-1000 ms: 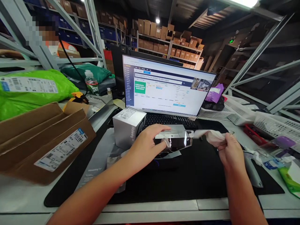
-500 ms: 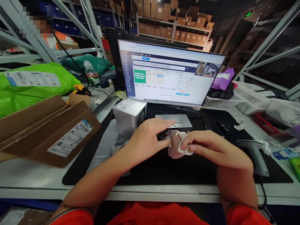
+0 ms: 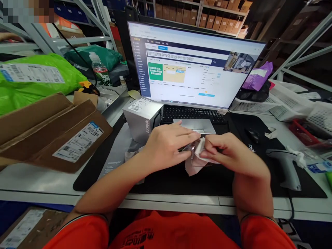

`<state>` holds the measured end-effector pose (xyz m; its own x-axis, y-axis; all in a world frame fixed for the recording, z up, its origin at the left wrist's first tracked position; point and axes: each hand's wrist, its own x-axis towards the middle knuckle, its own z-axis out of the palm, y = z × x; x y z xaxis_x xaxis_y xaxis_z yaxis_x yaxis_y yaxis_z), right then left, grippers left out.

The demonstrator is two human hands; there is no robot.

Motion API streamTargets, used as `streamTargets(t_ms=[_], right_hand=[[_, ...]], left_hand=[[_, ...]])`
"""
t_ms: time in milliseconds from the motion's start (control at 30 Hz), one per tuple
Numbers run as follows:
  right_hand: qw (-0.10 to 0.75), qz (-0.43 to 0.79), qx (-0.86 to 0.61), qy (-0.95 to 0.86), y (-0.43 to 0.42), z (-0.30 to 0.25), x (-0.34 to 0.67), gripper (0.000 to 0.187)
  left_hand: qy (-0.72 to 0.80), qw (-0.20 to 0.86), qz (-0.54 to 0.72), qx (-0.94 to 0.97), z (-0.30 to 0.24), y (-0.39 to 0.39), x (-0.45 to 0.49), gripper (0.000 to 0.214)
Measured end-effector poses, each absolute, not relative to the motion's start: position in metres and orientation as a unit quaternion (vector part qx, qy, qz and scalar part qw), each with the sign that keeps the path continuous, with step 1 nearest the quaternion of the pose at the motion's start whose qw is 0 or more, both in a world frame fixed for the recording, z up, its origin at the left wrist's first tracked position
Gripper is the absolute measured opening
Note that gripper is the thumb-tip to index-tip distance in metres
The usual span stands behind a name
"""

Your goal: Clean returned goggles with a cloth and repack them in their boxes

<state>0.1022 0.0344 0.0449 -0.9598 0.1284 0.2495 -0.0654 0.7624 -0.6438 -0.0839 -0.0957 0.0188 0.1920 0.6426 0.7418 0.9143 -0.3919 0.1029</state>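
Our left hand [image 3: 168, 145] has its fingers clamped on a small clear piece [image 3: 188, 148]. Right hand [image 3: 230, 155] fingers pinch the pale cloth [image 3: 194, 168] against it, over the black mat [image 3: 166, 181], near the silver box [image 3: 142, 117].

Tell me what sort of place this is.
Most likely a warehouse packing or inspection desk: racks of cardboard boxes fill the background, a monitor shows a scan-entry screen, a handheld barcode scanner lies on the black mat, and a labelled carton sits at the left.
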Motion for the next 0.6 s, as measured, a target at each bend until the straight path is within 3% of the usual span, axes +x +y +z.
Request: streamTargets(t_ms=[133,300,467,600], right_hand=[[0.060,0.427,0.039,-0.901,0.059,0.055,0.113,0.046],[0.150,0.404,-0.081,-0.899,0.037,0.048,0.107,0.016],[0.246,0.372,-0.120,-0.887,0.011,0.037,0.093,0.017],[0.257,0.404,-0.087,-0.874,0.029,0.039,0.099,0.026]], left_hand=[[-0.541,0.135,-0.396,-0.730,0.022,-0.097,-0.086,0.028],[-0.549,0.144,-0.379,-0.731,0.021,-0.099,-0.083,0.030],[-0.547,0.146,-0.370,-0.736,0.019,-0.099,-0.079,0.020],[-0.543,0.150,-0.411,-0.716,0.023,-0.101,-0.086,0.029]])
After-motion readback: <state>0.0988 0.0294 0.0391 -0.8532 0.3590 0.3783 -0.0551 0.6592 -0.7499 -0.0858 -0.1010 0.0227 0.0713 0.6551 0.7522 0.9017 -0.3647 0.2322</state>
